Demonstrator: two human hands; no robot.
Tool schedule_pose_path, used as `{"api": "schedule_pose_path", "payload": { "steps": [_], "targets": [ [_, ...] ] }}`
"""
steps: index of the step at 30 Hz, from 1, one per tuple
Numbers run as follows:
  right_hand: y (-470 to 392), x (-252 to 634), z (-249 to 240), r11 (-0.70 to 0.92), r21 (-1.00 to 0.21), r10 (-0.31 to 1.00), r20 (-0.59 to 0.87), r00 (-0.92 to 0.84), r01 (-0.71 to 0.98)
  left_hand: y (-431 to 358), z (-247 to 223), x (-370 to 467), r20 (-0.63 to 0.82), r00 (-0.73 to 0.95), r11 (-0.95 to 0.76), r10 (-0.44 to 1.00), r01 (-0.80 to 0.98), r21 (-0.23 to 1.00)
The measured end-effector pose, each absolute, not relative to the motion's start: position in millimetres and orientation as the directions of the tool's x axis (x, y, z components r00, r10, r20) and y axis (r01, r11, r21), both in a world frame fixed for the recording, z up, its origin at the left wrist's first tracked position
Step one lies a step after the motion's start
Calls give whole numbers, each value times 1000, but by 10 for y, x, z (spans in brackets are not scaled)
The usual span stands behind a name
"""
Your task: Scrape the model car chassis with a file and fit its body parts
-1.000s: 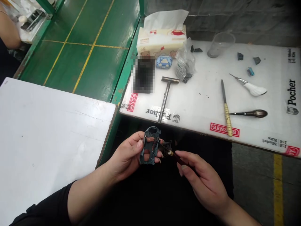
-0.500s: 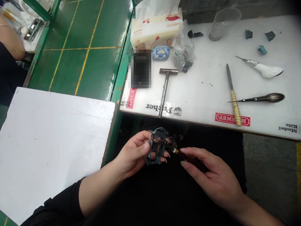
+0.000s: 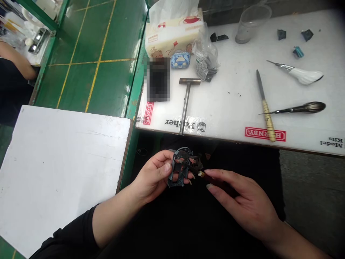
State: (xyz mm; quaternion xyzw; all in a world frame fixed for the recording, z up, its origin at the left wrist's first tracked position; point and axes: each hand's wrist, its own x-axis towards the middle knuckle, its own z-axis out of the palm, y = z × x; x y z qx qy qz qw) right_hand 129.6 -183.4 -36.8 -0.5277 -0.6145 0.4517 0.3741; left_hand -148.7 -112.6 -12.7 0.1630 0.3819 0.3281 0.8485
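Note:
My left hand (image 3: 153, 178) is closed round a small dark blue-grey shell-like part (image 3: 181, 180) with cut-out openings, its thumb on the near side and fingertips showing through and behind it. Held over my lap, the part sits just below the table edge. My right hand (image 3: 248, 205) grips a tool with a dark reddish-brown handle (image 3: 219, 182) and a brass-coloured ferrule. The tool's thin dark shaft points left across the part; its exact tip is hard to make out against the dark surface.
On the white table lie a T-shaped metal tool (image 3: 185, 104), a file (image 3: 265, 108), a dark-handled pick (image 3: 299, 108) and a white-handled tool (image 3: 299, 73). Behind them are a tissue box (image 3: 175, 34), a plastic bag (image 3: 205, 59), a clear cup (image 3: 249, 27) and dark fragments (image 3: 307, 35). A white board (image 3: 67, 162) is left.
The tool's shaft now shows across the part, where before it was hardly visible. My left hand keeps its hold. The camera view has shifted slightly.

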Motion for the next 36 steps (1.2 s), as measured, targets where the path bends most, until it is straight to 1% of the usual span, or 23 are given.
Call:
{"api": "schedule_pose_path", "payload": {
  "steps": [3, 14, 18, 28, 36],
  "targets": [
    [-1820, 1285, -360, 48, -950, 986, -6, -169, 308, -1132, -125, -1481, -543, 485, 727, 686, -428, 537],
    [-1801, 1271, -343, 8, -962, 984, -42, -176, 273, -1136, -113, -1462, -551, 469, 722, 691, -409, 558],
    [-1802, 1268, -347, 28, -962, 983, -23, -183, 271, -1138, -121, -1458, -511, 472, 693, 718, -420, 586],
    [-1783, 1281, -321, 116, -939, 979, 52, -197, 324, -1147, -175, -1472, -477, 479, 670, 737, -419, 613],
    [-1765, 1303, -283, 148, -938, 971, 77, -227, 314, -1141, -147, -1460, -510, 476, 690, 716, -377, 617]
  ]
}}
